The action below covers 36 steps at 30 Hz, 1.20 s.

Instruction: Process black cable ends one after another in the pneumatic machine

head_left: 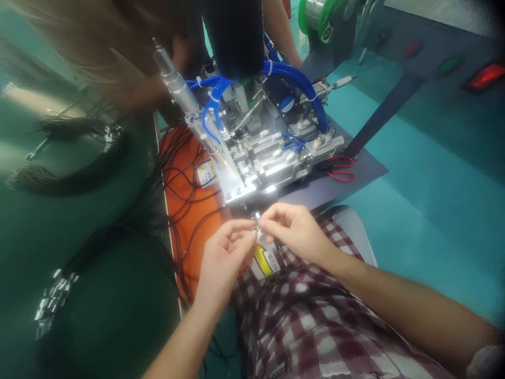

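Observation:
My left hand (226, 255) is closed in a pinch, thumb against the fingers, just in front of the machine. My right hand (294, 229) pinches too, its fingertips almost meeting those of the left. Between the fingertips is a small thin piece (255, 228), too small to name; which hand grips it is unclear. Just beyond the hands stands a metal machine (272, 158) with blue air tubes (300, 79). Under the fingers shows a label with a yellow stripe (265, 260).
Black cables (134, 210) run over an orange surface (197, 231) at the left, beside a dark green surface with cable bundles (79, 179). A green wire spool (315, 13) is at the top. A person's arm (280, 31) reaches behind the machine. A dark post (386, 113) stands right.

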Tool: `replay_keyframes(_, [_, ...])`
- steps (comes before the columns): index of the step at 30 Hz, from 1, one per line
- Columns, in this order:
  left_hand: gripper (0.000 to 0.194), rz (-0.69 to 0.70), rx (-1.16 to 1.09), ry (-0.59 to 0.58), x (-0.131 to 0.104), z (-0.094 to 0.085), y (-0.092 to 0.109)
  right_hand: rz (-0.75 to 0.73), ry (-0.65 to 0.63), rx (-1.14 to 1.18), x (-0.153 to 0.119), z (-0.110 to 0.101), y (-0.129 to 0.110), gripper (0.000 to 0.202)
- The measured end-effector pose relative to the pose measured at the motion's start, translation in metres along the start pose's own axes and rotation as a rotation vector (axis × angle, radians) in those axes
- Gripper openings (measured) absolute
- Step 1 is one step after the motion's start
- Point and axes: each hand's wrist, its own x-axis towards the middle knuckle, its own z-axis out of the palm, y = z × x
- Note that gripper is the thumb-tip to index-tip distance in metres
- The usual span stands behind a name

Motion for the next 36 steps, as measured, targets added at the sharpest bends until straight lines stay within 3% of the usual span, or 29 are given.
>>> replay_keyframes(4, [0.013, 0.262, 0.312, 0.115, -0.001, -0.003, -0.003, 0.01, 0.002, 0.041, 0.004, -0.001, -0.003, 0.01])
replay_keyframes(7, [0.011, 0.405, 0.402, 0.175, 0.002, -0.006, -0.006, 0.102, -0.094, 0.119, 0.01, -0.004, -0.003, 0.019])
replay_keyframes(10, [0.012, 0.361, 0.398, 0.128, 0.007, -0.008, -0.007, 0.14, -0.137, 0.092, 0.014, -0.008, -0.002, 0.022])
replay_keyframes(14, [0.013, 0.309, 0.36, 0.112, 0.011, -0.009, -0.007, 0.043, -0.004, -0.001, 0.014, -0.005, -0.001, 0.016])
replay_keyframes(19, [0.011, 0.299, 0.342, 0.13, 0.011, -0.009, -0.008, -0.026, 0.073, -0.019, 0.014, 0.005, 0.002, 0.008])
replay_keyframes(23, [0.011, 0.323, 0.32, 0.177, 0.008, -0.008, -0.01, 0.049, 0.073, 0.054, 0.017, 0.008, 0.002, 0.017])
replay_keyframes(30, [0.006, 0.43, 0.349, 0.237, 0.005, -0.009, -0.018, 0.149, 0.013, 0.093, 0.016, 0.009, -0.003, 0.025])
replay_keyframes(33, [0.006, 0.507, 0.404, 0.256, 0.004, -0.01, -0.021, 0.073, 0.012, -0.039, 0.014, 0.01, -0.002, 0.017])
replay_keyframes(36, [0.011, 0.704, 0.558, 0.273, 0.005, -0.013, -0.021, -0.015, -0.039, -0.192, 0.013, 0.007, -0.005, 0.016])
